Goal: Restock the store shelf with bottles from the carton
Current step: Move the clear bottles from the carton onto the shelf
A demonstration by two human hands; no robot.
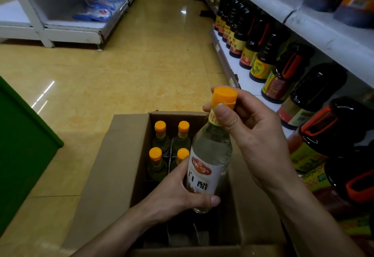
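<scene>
A clear bottle (pixel 210 155) with an orange cap and a white label is held above the open carton (pixel 121 165) on the floor. My left hand (pixel 178 194) grips its lower body, thumb across the base. Around its neck just under the cap, my right hand (pixel 249 135) pinches it. Several more orange-capped bottles (pixel 159 135) stand upright in the carton's far cells. The near cells look dark and hold no visible bottles. The white store shelf (pixel 242 74) runs along the right.
Dark sauce bottles (pixel 263 54) with red handles line the right shelf, under an upper shelf (pixel 303 19) with orange packs. A green panel (pixel 24 145) stands at the left. Across the yellow tiled aisle is a white rack (pixel 70 31) with blue packets.
</scene>
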